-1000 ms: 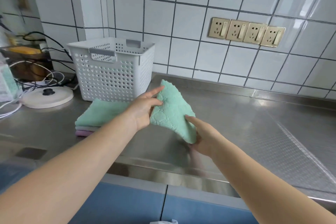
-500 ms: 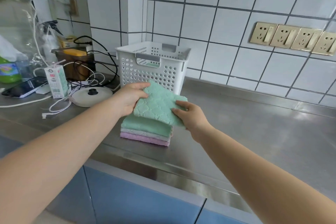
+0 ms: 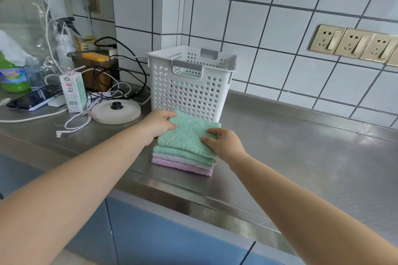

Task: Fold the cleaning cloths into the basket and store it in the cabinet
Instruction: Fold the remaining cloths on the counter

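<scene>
We are reaching both arms forward from the near edge, forearms converging on a folded green cloth (image 3: 189, 135). Our left hand (image 3: 160, 123) is gripping its far-left corner, thumb curling over the top and fingers tucked at the side, a narrow grip holding the cloth. Our right hand (image 3: 224, 143) is pinching the right edge, fingers lying on top with the thumb below, also a narrow grip on the same cloth.

The green cloth is sitting on top of a stack of folded cloths (image 3: 183, 162): another green one, a pale grey one, and a pink one at the bottom, which is lying on the steel counter (image 3: 301, 157). The stack is resting just in front of the white perforated basket (image 3: 189, 86), which is standing upright against the tiled corner; whether the top cloth's far edge is touching the basket wall we cannot tell. Something green is showing through the basket's handle opening.

To the left we are seeing clutter: a round white lid (image 3: 116, 112) just beside the basket, a small carton (image 3: 73, 92), white cables (image 3: 75, 122), a phone (image 3: 32, 98) and a green bottle (image 3: 13, 75). To the right the counter is running open toward the wall sockets (image 3: 353, 44). Below the near counter edge, blue cabinet fronts (image 3: 161, 232) are showing.
</scene>
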{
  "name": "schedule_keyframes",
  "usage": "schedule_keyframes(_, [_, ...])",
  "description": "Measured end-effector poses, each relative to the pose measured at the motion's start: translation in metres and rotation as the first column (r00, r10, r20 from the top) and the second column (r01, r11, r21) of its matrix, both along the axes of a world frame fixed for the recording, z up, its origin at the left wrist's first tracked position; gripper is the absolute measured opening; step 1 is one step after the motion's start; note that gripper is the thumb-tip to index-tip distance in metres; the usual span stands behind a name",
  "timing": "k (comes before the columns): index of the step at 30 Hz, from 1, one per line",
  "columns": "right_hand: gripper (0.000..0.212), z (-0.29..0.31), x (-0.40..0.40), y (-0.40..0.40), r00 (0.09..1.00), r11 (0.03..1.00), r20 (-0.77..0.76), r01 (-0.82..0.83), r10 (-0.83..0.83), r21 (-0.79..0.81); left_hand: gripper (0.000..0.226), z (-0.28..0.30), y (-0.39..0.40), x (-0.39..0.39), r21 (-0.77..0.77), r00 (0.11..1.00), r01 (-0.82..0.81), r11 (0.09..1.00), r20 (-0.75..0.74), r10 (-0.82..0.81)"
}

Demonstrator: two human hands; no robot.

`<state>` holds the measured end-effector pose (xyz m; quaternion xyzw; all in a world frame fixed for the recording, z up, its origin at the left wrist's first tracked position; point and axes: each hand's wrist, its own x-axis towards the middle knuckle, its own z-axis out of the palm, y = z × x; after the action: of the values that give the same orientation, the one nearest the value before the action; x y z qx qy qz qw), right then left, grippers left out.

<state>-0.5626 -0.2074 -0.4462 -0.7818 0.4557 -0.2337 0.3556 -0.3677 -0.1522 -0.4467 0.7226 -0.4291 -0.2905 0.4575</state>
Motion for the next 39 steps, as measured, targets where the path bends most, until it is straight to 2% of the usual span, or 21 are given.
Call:
schedule_keyframes(3, [0.045, -0.006, -0.001, 0.000, 0.997, 0.999, -0.067, -0.035, 0.034, -0.009, 0.055, -0.004, 0.001, -0.001, 0.068, 0.990, 0.014, 0.998, 0.142, -0.023])
schedule_keyframes(5, [0.045, -0.007, -0.003, -0.005, 0.996, 0.999, -0.092, -0.024, 0.020, -0.037, 0.053, 0.001, 0.002, -0.003, 0.074, 0.956, -0.007, 0.997, 0.293, -0.015])
schedule_keyframes(8, [0.045, -0.002, -0.003, -0.017, 0.997, 0.991, -0.065, 0.036, -0.044, -0.131, 0.048, 0.016, 0.004, -0.013, 0.013, 0.809, 0.019, 1.000, 0.588, -0.023])
schedule_keyframes(11, [0.040, 0.006, 0.009, -0.020, 0.994, 0.976, -0.105, -0.010, -0.013, -0.219, 0.048, 0.027, 0.000, -0.032, 0.013, 0.678, 0.127, 0.992, 0.728, -0.096])
schedule_keyframes(14, [0.031, 0.003, 0.027, -0.011, 0.967, 0.975, -0.247, -0.115, 0.066, -0.190, 0.045, 0.021, -0.010, -0.044, 0.195, 0.565, 0.079, 0.978, 0.799, -0.205])
schedule_keyframes(16, [0.027, -0.001, 0.034, -0.004, 0.946, 0.977, -0.313, -0.144, 0.088, -0.158, 0.039, 0.012, -0.014, -0.043, 0.357, 0.530, 0.005, 0.934, 0.791, -0.305])
schedule_keyframes(19, [0.042, -0.009, 0.030, 0.000, 0.913, 0.969, -0.401, -0.163, 0.077, -0.186, 0.048, -0.003, -0.013, -0.036, 0.440, 0.547, 0.039, 0.897, 0.742, -0.388])
schedule_keyframes(23, [0.050, -0.020, 0.018, -0.001, 0.912, 0.970, -0.405, -0.156, 0.068, -0.187, 0.057, -0.008, -0.001, -0.032, 0.435, 0.597, 0.081, 0.897, 0.700, -0.393])
schedule_keyframes(28, [0.054, -0.023, 0.011, -0.001, 0.940, 0.983, -0.318, -0.161, 0.126, -0.089, 0.056, -0.011, 0.003, -0.029, 0.389, 0.678, 0.128, 0.912, 0.637, -0.366])
schedule_keyframes(30, [0.055, -0.015, 0.006, -0.002, 0.961, 0.985, -0.234, -0.164, 0.149, -0.046, 0.056, -0.007, 0.004, -0.028, 0.315, 0.744, 0.138, 0.939, 0.593, -0.309])
schedule_keyframes(32, [0.055, -0.006, -0.004, -0.006, 0.992, 0.994, -0.076, -0.094, 0.099, 0.061, 0.061, -0.002, 0.008, -0.021, 0.230, 0.804, 0.090, 0.969, 0.557, -0.207])
schedule_keyframes(34, [0.051, -0.001, -0.016, -0.011, 1.000, 0.979, 0.021, -0.023, 0.020, 0.204, 0.068, 0.001, 0.013, -0.008, 0.219, 0.827, 0.015, 0.976, 0.546, -0.135])
schedule_keyframes(37, [0.042, -0.004, -0.026, -0.013, 1.000, 0.925, -0.004, -0.008, 0.011, 0.380, 0.070, 0.001, 0.018, 0.005, 0.354, 0.849, -0.029, 0.935, 0.503, -0.165])
schedule_keyframes(39, [0.040, -0.009, -0.026, -0.014, 1.000, 0.902, 0.006, -0.013, 0.011, 0.431, 0.070, -0.001, 0.019, 0.007, 0.419, 0.847, -0.044, 0.907, 0.497, -0.189])
